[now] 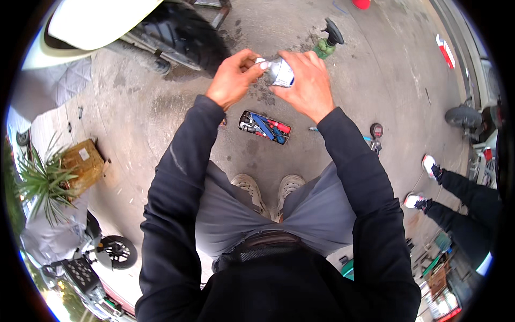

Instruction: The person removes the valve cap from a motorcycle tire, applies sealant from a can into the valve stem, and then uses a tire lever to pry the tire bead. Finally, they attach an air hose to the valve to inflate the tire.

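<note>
My left hand (233, 78) is closed, its thumb and fingers pinched at the white top of a small bottle (280, 73). My right hand (306, 83) wraps round the body of that bottle, which is clear with a white-and-blue label and lies tilted sideways between my hands. Below my hands, on the concrete ground, sits a long open tray (264, 127) of mixed tools with red and blue handles. A green spray bottle (325, 45) with a dark top stands beyond my right hand.
A motorbike wheel (190, 40) fills the upper left. A potted plant (43, 172) and scooter (70, 276) are at left. A gauge (376, 131) lies right of me; another person's legs (456, 190) and another wheel (463, 116) are farther right. A red object (361, 4) sits at top.
</note>
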`<action>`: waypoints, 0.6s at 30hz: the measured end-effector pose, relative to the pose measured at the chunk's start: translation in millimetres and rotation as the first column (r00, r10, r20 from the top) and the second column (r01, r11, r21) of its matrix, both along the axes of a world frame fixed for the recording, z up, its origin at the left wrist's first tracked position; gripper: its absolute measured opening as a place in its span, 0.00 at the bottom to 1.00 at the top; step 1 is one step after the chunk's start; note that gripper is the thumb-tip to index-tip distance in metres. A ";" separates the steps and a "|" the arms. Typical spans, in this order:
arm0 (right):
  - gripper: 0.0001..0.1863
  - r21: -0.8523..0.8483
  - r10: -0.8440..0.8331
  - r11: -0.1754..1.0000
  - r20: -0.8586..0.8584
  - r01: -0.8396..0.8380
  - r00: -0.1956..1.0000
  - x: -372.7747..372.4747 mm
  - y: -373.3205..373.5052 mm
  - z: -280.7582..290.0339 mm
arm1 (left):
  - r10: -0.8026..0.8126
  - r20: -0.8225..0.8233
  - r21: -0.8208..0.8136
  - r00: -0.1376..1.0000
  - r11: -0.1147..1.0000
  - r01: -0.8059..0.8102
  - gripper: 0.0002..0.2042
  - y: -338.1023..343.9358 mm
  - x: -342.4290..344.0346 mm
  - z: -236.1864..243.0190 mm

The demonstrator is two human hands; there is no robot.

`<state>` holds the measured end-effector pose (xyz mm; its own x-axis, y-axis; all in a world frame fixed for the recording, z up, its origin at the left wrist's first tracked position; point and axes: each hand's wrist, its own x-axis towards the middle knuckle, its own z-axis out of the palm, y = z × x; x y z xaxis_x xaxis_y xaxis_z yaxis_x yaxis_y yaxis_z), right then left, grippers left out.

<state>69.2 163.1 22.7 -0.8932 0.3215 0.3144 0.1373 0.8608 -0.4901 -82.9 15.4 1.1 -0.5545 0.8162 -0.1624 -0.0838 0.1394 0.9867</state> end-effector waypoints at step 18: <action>0.40 0.024 0.021 1.000 -0.202 -0.017 0.979 -3.2 -3.4 9.4 | 0.070 -0.386 -0.189 0.920 0.970 -0.153 0.16 -4.4 6.3 36.5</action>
<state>66.0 159.7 32.1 -0.8162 0.2960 0.4962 0.0207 0.8732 -0.4869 -76.5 11.0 37.6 -0.6936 0.7150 -0.0873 0.2579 0.3596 0.8968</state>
